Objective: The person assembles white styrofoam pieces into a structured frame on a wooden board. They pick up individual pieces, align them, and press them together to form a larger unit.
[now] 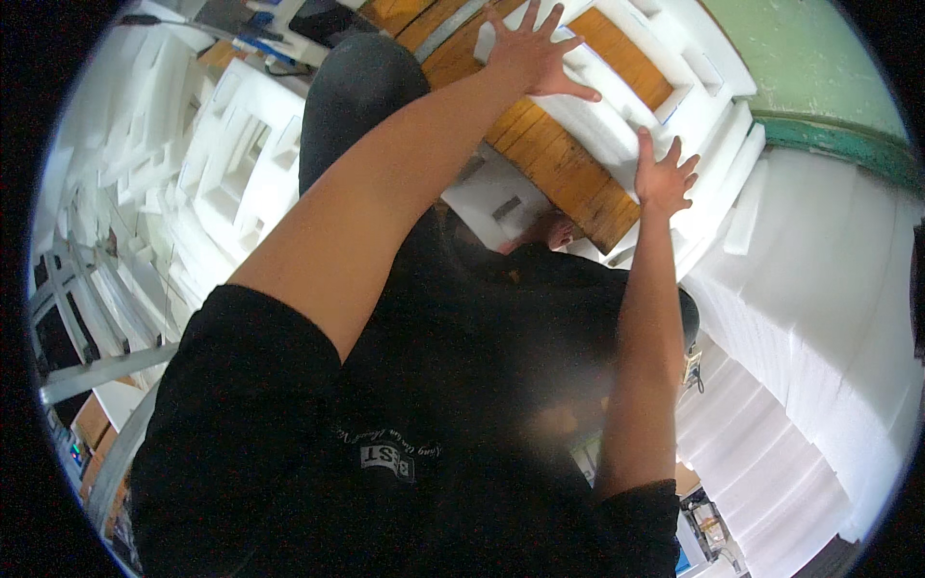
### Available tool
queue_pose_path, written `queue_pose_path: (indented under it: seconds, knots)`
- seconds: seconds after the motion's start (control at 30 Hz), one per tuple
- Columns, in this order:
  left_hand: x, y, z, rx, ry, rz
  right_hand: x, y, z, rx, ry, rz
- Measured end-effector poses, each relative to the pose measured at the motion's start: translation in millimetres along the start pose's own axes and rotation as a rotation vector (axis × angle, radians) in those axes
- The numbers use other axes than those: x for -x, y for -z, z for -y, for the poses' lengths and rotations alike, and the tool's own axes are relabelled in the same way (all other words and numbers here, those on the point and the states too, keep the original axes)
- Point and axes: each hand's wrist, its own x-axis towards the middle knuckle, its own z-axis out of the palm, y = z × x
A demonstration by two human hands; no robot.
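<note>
My left hand (535,60) is open, its fingers spread over a white foam piece (590,123) with cut-outs, which lies on a worn wooden bench (564,173). To the right, my right hand (665,180) is also open, fingers apart, at the near right part of the white foam. Neither hand grips anything. Whether the palms press on the foam or hover just over it, I cannot tell. Bare wood shows through the opening in the foam between and beyond the hands.
Stacked white foam pieces (236,159) with cut-outs fill the left side. Large white foam sheets (800,250) stand at the right, by a green wall (819,67). A metal rack (106,371) is at the lower left. Below the bench, a bare foot (557,231) shows.
</note>
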Motion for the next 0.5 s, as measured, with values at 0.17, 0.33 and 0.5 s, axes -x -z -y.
queue_pose_path:
  seconds: [0.17,0.33,0.5]
  knots:
    - [-2.0,-5.6,6.4,0.019,-0.004,-0.072,-4.4,-4.4,4.2,0.000,0.007,0.004]
    - [3.4,-4.3,1.7,-0.020,-0.029,-0.051,3.1,-5.7,-3.2,-0.006,-0.011,-0.015]
    - [5.3,-5.7,-1.3,-0.027,0.009,0.002,1.4,-6.8,-2.4,-0.004,0.007,-0.020]
